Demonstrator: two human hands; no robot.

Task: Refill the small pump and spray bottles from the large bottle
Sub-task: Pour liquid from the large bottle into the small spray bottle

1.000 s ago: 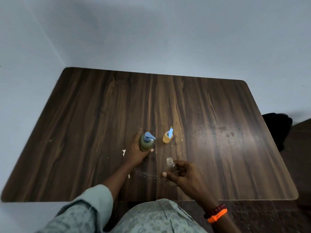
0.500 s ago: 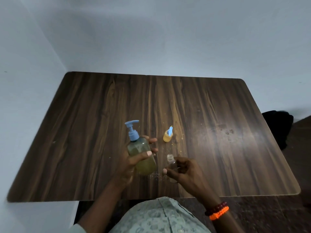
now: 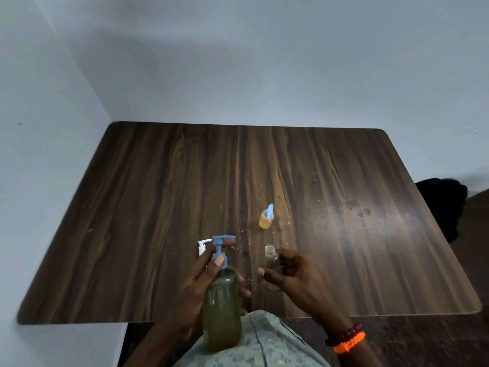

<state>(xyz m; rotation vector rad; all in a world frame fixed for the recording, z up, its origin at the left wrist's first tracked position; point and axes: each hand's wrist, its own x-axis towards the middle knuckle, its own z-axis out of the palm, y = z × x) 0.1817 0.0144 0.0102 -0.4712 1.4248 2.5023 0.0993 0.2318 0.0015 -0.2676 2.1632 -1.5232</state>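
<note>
Head view: left hand (image 3: pixel 197 295) partly behind large bottle (image 3: pixel 222 305), base blurred.

A single head-worn camera looks forward and steeply down, close over the table (image 3: pixel 164 207).

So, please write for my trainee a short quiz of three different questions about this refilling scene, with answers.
1. True or false: the small clear bottle has its cap on.
2. Which hand holds the large bottle with the blue pump? A) left B) right C) neither
3. Fill in: the small bottle standing alone on the table holds ______ liquid.

Key:
1. False; its neck is open, held in the right hand.
2. A; the left hand.
3. Orange. A white pump head lies beside the large bottle.
</note>
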